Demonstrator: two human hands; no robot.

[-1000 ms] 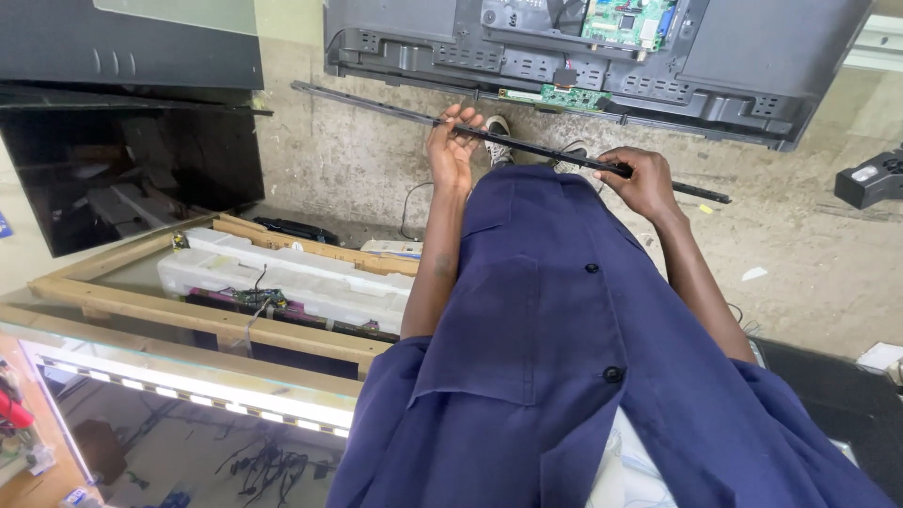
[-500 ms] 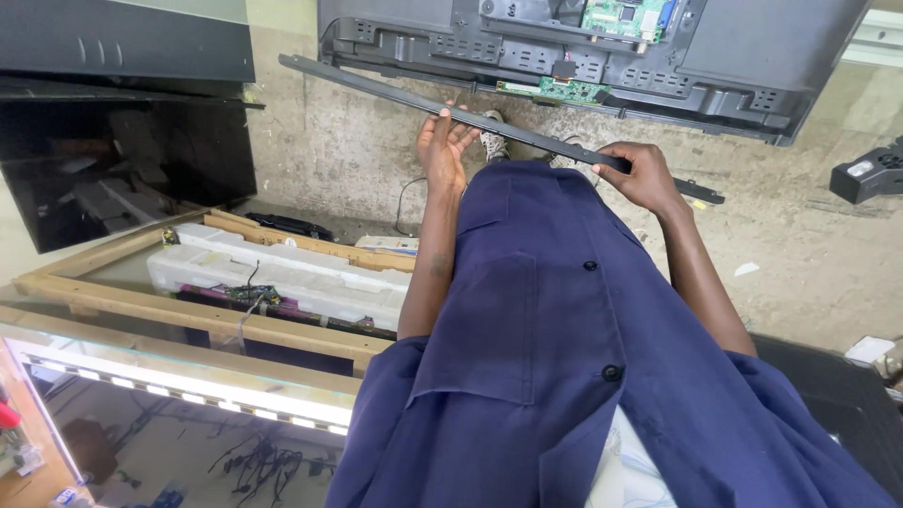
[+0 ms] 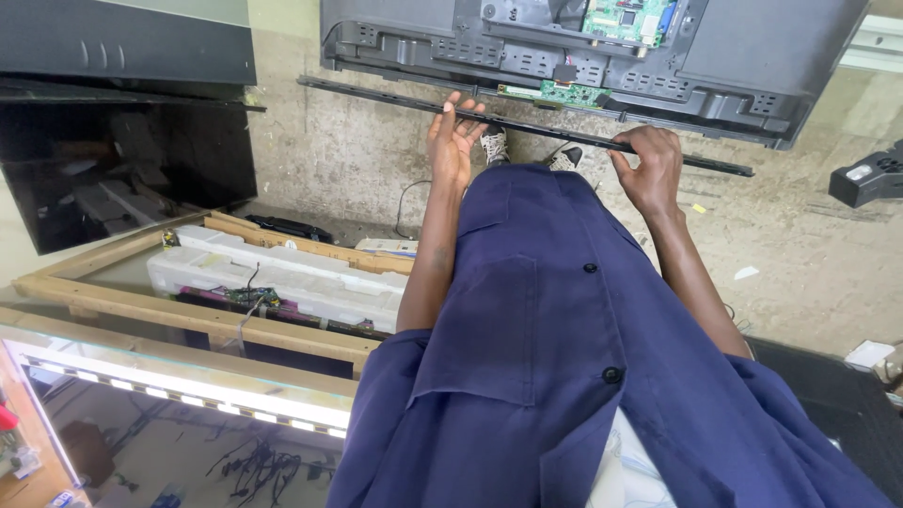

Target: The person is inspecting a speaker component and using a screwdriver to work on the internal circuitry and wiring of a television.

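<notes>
I hold a long thin black bar point(image 3: 376, 94) level in front of me, over a concrete floor. My left hand point(image 3: 453, 139) supports it near its middle with the fingers spread against it. My right hand point(image 3: 649, 167) is closed around it toward its right end. Just beyond the bar lies the back of a dark flat-screen set point(image 3: 734, 56) with its cover off and green circuit boards point(image 3: 625, 17) showing. My blue work coat fills the lower middle of the view, and my shoes show below the bar.
A black screen panel point(image 3: 122, 160) leans at the left. A wooden frame point(image 3: 188, 315) holds a white tray and wiring. A lit strip runs along a glass top point(image 3: 188, 390) at lower left. A black stand piece point(image 3: 870, 179) lies at right.
The bar has moved up and away from me, closer to the opened set, and has levelled out. Both hands stayed on it.
</notes>
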